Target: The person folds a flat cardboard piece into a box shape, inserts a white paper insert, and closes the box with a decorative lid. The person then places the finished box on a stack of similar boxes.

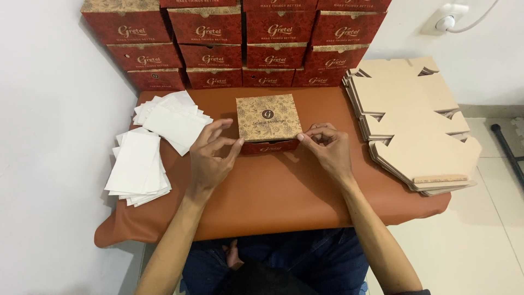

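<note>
Bare table (273,191) before box (268,123); paper sheets (147,147) left, flat blanks (415,120) right.

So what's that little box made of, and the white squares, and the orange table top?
The little box looks like printed cardboard, matte, with crisp folded edges. The white squares seem thin paper, lying in floppy, fanned piles. The table cover looks like smooth orange leather or vinyl, softly shiny; which one is unclear.
</note>
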